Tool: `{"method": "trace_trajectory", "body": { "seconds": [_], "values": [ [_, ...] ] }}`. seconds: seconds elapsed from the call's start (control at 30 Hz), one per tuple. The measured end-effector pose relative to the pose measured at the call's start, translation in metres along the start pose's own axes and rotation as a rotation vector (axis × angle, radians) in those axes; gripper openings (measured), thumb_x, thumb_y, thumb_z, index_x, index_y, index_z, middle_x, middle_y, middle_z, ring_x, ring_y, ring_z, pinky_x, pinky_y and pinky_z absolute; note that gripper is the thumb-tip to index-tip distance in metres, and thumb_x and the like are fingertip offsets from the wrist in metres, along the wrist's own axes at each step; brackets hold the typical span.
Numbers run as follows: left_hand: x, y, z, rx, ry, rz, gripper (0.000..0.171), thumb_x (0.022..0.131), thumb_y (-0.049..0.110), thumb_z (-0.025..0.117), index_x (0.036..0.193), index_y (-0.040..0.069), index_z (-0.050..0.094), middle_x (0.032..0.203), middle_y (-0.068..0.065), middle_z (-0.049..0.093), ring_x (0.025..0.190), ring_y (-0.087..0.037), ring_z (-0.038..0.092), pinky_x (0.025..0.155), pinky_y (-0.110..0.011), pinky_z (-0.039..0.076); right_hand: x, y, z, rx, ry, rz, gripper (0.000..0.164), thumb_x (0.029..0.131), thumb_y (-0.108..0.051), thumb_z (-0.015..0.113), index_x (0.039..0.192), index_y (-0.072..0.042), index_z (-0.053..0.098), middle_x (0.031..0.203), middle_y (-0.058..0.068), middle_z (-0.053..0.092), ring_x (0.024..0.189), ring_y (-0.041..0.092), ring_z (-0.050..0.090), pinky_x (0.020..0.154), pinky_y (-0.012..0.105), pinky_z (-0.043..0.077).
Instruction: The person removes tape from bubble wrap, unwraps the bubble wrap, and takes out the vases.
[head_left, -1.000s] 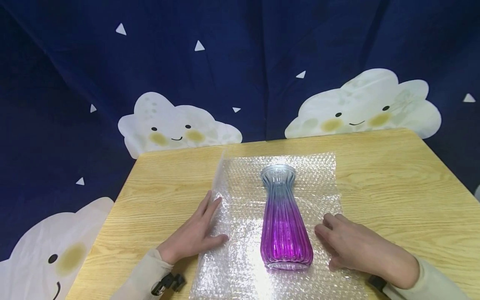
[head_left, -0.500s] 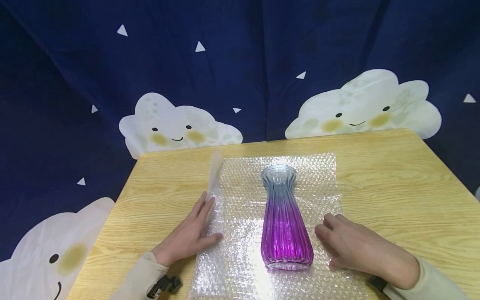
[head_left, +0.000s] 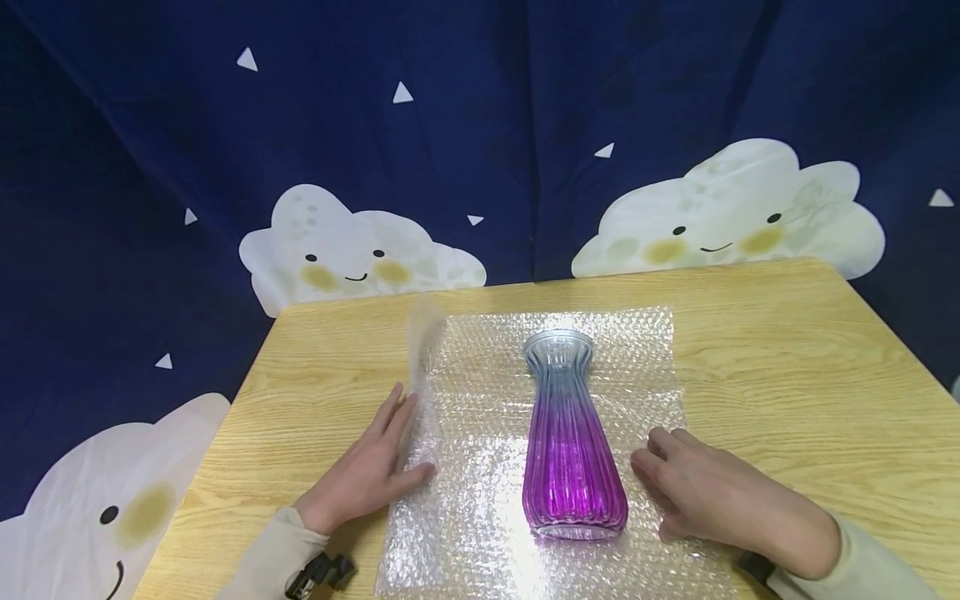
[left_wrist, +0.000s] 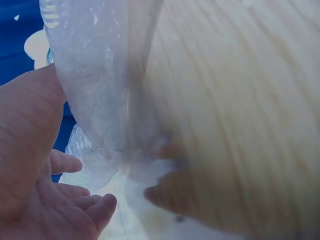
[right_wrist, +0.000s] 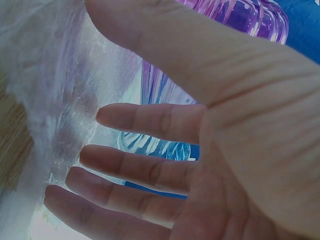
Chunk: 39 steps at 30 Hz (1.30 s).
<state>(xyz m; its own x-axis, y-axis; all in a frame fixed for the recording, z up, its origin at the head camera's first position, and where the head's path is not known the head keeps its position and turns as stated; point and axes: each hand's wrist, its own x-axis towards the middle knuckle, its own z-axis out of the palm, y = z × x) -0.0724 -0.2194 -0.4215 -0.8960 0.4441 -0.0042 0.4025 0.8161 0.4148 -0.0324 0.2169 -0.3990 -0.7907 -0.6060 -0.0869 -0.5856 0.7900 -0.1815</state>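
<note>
A ribbed glass vase (head_left: pixel 572 450), clear blue-grey at the neck and purple toward the base, lies on its side on a sheet of bubble wrap (head_left: pixel 480 508). Its mouth faces the far edge of the table. My left hand (head_left: pixel 367 475) touches the raised left border of the wrap with extended fingers, thumb spread toward the vase. To the right of the vase, my right hand (head_left: pixel 701 487) rests on the wrap. In the right wrist view, the fingers (right_wrist: pixel 135 165) reach loosely to the wrap, and part of the vase (right_wrist: pixel 245 17) shows behind the thumb.
The wooden table (head_left: pixel 787 375) extends to both sides of the wrap. Behind it hangs a dark blue curtain (head_left: pixel 420 150) printed with smiling clouds and small white triangles.
My left hand has moved slightly left, and the wrap's raised left border has tipped outward with it. The right hand and the vase have stayed in place.
</note>
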Motion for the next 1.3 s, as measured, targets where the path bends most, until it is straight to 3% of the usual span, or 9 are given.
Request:
{"method": "trace_trajectory", "body": {
  "seconds": [0.77,1.3],
  "values": [
    [-0.004,-0.012,-0.006,0.037,0.002,-0.016,0.096,0.095,0.048,0.069,0.162,-0.002,0.024,0.17,-0.032,0.015,0.151,-0.05,0.035,0.119,-0.059,0.041,0.0,0.0,0.001,0.002,-0.01,0.003,0.057,0.055,-0.04,0.096,0.082,-0.027,0.047,0.085,-0.011,0.044,0.077,0.008,0.041,0.059,0.023,0.043],
    [-0.008,-0.02,-0.007,0.03,-0.009,-0.065,0.1,0.095,0.051,0.069,0.163,-0.003,0.02,0.17,-0.032,0.014,0.155,-0.048,0.028,0.123,-0.057,0.035,0.0,0.0,-0.001,0.002,0.001,-0.005,0.056,0.054,-0.041,0.096,0.086,-0.025,0.053,0.085,-0.011,0.045,0.077,0.008,0.042,0.059,0.023,0.044]
  ]
}}
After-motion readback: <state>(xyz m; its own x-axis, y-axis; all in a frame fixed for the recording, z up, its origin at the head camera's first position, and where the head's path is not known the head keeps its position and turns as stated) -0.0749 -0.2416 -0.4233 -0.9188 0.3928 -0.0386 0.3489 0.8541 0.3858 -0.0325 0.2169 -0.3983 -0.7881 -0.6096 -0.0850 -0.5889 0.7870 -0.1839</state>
